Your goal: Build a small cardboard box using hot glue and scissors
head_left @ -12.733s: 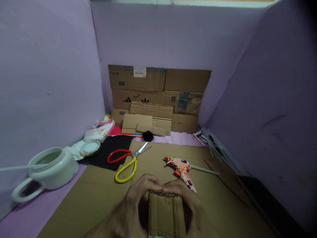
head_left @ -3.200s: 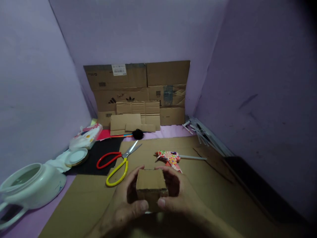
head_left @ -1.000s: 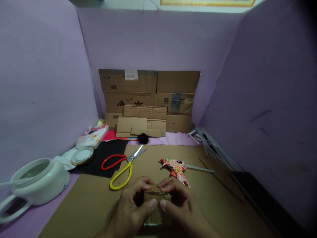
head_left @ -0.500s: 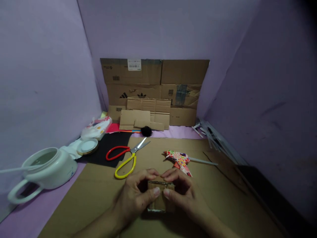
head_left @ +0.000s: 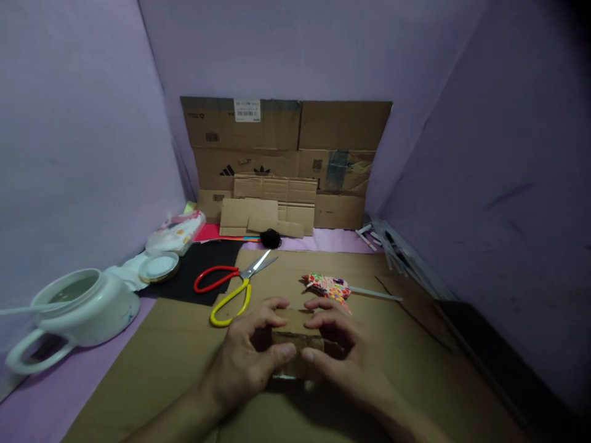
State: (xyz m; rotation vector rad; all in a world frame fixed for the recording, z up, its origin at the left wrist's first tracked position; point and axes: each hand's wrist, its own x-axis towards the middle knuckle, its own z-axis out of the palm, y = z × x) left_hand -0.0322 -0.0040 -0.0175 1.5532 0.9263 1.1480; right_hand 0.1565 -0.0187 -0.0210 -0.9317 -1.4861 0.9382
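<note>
A small cardboard box (head_left: 298, 323) is held between my two hands, low in the middle of the head view. My left hand (head_left: 256, 344) is closed round its left side, thumb on the near face and fingers by the top. My right hand (head_left: 339, 344) grips the right side in the same way. The fingers partly hide the box's sides. Just beyond the hands lie scissors (head_left: 244, 277) with one red and one yellow handle, blades apart. A flower-patterned glue gun (head_left: 327, 287) with a glue stick in its back lies beyond my right hand.
A cardboard sheet (head_left: 175, 369) covers the work surface. At left stand a white pot (head_left: 96, 314) and a round lid (head_left: 159, 266) by black paper (head_left: 203, 264). Behind are black yarn (head_left: 270, 239) and upright cardboard (head_left: 341, 129). Glue sticks (head_left: 388, 246) lie at right.
The box's top now shows more between my hands. My fingertips have spread slightly apart along its top. The whole view has shifted a little.
</note>
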